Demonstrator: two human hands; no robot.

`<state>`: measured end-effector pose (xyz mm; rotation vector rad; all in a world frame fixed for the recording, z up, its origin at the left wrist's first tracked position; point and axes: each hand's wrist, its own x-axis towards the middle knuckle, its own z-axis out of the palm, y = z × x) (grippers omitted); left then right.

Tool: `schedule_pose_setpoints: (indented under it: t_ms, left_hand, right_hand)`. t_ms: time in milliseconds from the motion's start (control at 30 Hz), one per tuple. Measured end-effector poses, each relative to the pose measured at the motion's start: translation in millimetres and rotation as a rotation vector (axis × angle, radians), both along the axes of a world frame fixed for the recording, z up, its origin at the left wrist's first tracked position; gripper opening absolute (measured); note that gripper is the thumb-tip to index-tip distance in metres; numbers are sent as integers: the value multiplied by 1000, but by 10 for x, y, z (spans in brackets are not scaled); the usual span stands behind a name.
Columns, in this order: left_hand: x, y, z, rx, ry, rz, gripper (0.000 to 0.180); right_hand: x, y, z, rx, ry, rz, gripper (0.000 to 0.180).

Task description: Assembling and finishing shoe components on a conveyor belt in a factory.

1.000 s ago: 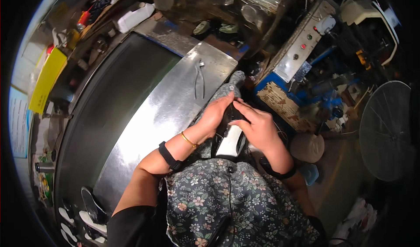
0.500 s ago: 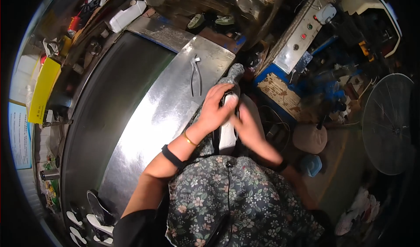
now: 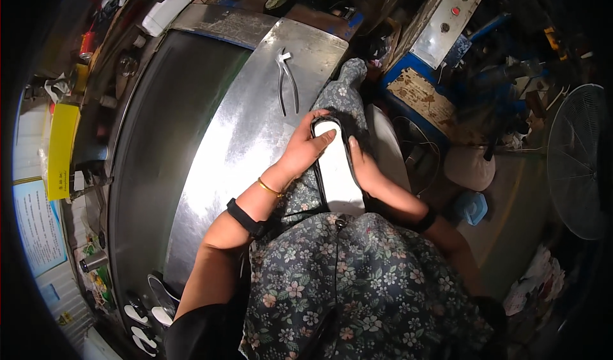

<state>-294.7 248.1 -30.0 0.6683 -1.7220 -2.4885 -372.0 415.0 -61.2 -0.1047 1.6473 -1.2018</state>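
Note:
A black shoe upper with a white insole [image 3: 338, 175] facing up rests over my floral-covered lap. My left hand [image 3: 300, 152] grips its far end from the left, thumb pressed on the white surface and fingers around the dark edge. Along the right side, my right hand [image 3: 365, 168] holds the shoe, its thumb at the black rim and its other fingers mostly hidden. A pair of pincers [image 3: 287, 85] with a pale head lies on the shiny metal tabletop [image 3: 236, 124], beyond my left hand and apart from it.
A dark belt-like surface [image 3: 159, 117] runs left of the metal top. White shoe pieces [image 3: 143, 339] lie at the lower left. At right stand a button panel [image 3: 447, 22], a blue machine frame [image 3: 415, 66], a stool seat [image 3: 469, 167] and a round fan guard [image 3: 578, 162].
My left thumb has shifted on the insole, and my right hand has moved from across the shoe to its right side, uncovering more of the white surface. The view has tilted down slightly.

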Motion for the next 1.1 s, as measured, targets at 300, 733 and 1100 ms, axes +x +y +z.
schedule_pose_setpoints:
  t_ms: [300,733,1100]
  left_hand:
    - [-129,-216,-35,-204,-49,-173,54]
    - [53,-73,263,-1107,-583,50,61]
    - [493,142,-81,-658,0,268,53]
  right_hand:
    - [-4,-218,302,205,1312,376,33]
    - [205,-421,430,88,534,233,76]
    - [395,-335,79,-238,667,17,70]
